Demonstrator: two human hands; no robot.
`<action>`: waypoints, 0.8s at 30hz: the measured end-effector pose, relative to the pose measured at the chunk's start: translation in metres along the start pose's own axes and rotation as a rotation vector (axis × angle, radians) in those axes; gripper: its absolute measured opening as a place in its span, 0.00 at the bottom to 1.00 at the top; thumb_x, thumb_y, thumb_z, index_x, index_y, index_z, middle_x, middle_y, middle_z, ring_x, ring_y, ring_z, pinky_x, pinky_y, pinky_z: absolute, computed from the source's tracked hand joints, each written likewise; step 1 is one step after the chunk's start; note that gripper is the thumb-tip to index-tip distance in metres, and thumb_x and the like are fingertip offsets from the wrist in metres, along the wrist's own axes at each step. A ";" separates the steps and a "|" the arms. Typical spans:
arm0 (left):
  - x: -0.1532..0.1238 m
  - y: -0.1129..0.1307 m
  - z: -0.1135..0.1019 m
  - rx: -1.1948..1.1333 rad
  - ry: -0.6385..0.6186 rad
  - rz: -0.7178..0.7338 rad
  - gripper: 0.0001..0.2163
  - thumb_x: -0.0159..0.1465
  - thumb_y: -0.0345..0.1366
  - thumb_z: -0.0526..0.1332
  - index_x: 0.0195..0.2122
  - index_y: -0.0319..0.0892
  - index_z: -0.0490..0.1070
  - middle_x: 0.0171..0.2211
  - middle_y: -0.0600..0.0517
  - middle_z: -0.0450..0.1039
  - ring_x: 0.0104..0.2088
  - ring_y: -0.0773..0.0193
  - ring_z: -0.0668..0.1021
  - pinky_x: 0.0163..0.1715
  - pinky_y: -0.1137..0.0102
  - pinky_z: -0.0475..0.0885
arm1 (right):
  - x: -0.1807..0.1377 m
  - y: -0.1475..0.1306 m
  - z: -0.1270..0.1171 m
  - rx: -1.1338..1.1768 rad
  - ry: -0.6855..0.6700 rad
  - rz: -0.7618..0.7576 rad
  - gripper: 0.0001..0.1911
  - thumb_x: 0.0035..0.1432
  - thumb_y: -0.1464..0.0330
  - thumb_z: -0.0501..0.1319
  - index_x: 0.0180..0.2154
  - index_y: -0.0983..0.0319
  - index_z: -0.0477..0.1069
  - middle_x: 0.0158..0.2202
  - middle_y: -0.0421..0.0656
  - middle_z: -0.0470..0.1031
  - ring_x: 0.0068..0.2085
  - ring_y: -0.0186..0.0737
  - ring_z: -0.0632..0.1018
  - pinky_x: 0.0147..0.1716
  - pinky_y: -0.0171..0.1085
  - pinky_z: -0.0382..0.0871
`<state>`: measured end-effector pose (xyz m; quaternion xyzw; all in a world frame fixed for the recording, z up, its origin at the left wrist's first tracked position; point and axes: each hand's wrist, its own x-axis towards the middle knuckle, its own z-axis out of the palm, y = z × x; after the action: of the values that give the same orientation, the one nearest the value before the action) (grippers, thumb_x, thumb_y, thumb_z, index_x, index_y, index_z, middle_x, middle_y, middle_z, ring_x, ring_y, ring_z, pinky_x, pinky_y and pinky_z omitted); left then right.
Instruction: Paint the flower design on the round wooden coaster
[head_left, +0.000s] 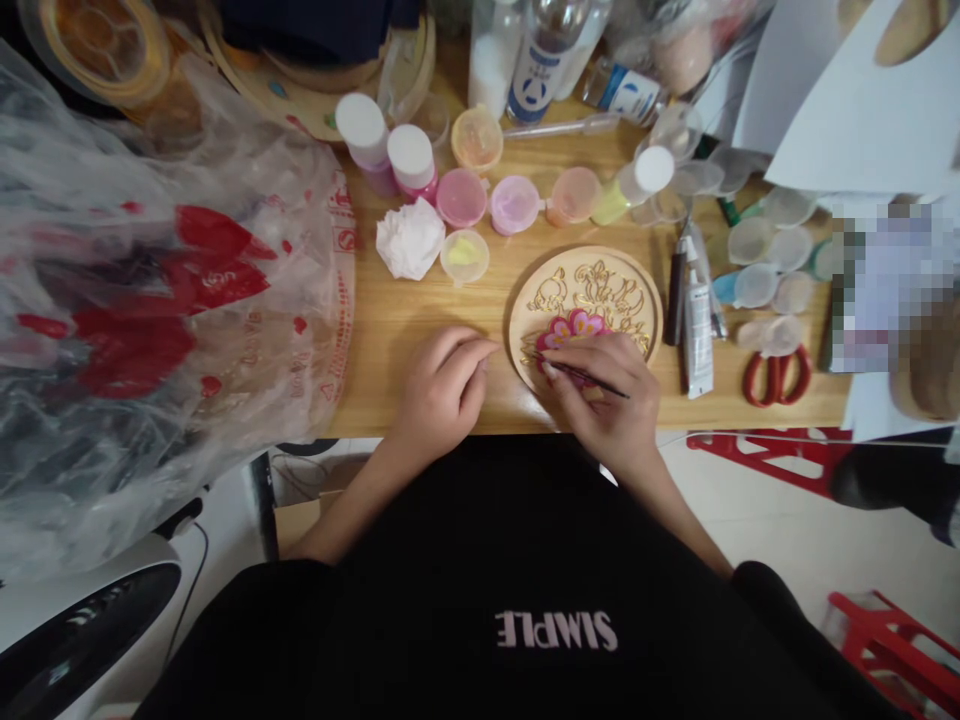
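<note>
My right hand (pixel 611 395) pinches a thin dark stick-like tool (pixel 589 378), perhaps a fine brush. Its tip lies over the pink flowers (pixel 576 328) on a round wooden plaque (pixel 525 290) with a raised rim. Gold outlines cover the plaque's upper part, uncoloured there; my fingers hide some of its lower right. Left of the plaque, my left hand (pixel 442 390) rests on the table, fingers loosely stretched toward the rim but apart from it. Nothing shows in that hand. Beyond the plaque stand small cups of pink (pixel 461 198), lilac (pixel 515 205) and peach (pixel 575 195) colour.
Behind the cups are white-capped bottles (pixel 411 155) and a pipette (pixel 562 127). A crumpled tissue (pixel 410 240) lies beside a yellow-filled cup (pixel 464 257). To the right are a tube (pixel 698 335), red-handled scissors (pixel 778 377) and several lidded cups. A plastic bag (pixel 165 300) covers the left.
</note>
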<state>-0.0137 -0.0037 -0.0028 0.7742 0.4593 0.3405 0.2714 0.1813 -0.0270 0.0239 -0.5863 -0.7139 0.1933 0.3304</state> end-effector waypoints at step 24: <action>0.001 0.003 0.004 0.269 -0.027 0.167 0.12 0.70 0.31 0.52 0.47 0.43 0.74 0.38 0.49 0.74 0.35 0.64 0.73 0.36 0.67 0.68 | 0.000 0.001 0.000 -0.003 -0.016 -0.011 0.07 0.58 0.74 0.63 0.38 0.59 0.75 0.35 0.43 0.80 0.36 0.41 0.77 0.38 0.42 0.69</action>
<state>-0.0083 -0.0047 -0.0029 0.8436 0.4312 0.2869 0.1421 0.1817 -0.0267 0.0231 -0.5814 -0.7199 0.1952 0.3249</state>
